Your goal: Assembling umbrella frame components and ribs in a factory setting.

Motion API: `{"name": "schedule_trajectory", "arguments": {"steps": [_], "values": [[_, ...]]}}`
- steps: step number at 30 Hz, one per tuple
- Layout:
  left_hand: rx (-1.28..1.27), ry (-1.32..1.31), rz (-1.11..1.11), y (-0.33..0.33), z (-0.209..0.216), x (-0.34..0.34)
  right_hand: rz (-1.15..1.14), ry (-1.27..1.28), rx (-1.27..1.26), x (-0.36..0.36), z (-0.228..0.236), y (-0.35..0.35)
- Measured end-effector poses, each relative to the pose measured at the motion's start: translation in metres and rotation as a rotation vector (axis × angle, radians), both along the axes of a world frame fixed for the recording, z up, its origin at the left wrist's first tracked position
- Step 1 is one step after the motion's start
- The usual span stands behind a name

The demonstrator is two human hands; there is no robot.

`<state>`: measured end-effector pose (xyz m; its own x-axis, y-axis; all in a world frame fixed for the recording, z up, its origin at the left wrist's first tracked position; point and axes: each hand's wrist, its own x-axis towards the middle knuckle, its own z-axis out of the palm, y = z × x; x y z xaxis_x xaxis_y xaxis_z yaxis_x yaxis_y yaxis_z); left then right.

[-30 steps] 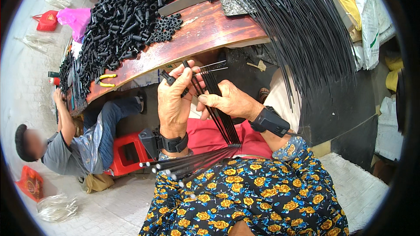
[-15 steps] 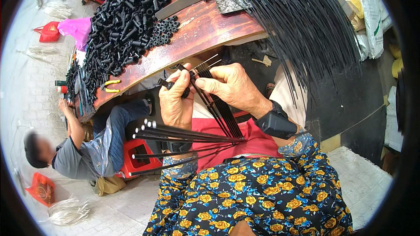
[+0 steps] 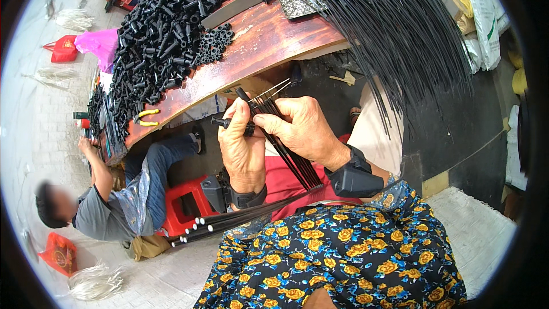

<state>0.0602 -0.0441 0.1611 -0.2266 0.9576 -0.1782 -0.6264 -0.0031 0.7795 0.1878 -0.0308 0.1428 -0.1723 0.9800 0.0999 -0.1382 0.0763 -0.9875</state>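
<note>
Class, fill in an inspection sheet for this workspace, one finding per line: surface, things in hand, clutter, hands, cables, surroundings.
Surface: reddish wooden tabletop, visibly worn.
Things in hand: short black fitting and thin black rods.
Clutter: heap of black tubular parts, broad blade, metal tray, yellow-handled pliers; long black strands overhang the edge.
Hands: left hand closed on the fitting; right hand gripping the rods.
Cables: possibly a thin cord by the right wrist device; unclear.
Surroundings: seated co-worker in grey, red stool.
</note>
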Motion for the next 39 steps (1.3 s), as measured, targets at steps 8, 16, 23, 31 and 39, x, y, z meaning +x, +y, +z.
{"name": "schedule_trajectory", "arguments": {"steps": [8,16,23,31,39], "values": [[0.050,-0.065,-0.049,-0.005,-0.009,0.004,0.143,0.143,-0.135,0.007,-0.006,-0.001],[0.055,0.035,-0.014,-0.005,0.000,0.000,0.144,0.210,-0.173,0.007,0.004,-0.003],[0.056,-0.014,-0.060,-0.003,-0.009,-0.004,0.084,0.135,-0.057,0.002,-0.007,-0.005],[0.069,-0.060,-0.112,-0.005,-0.013,-0.004,0.373,0.448,-0.462,0.014,-0.005,0.005],[0.055,0.003,-0.080,-0.006,-0.007,-0.005,0.460,0.585,-0.538,0.011,-0.014,0.016]]}}
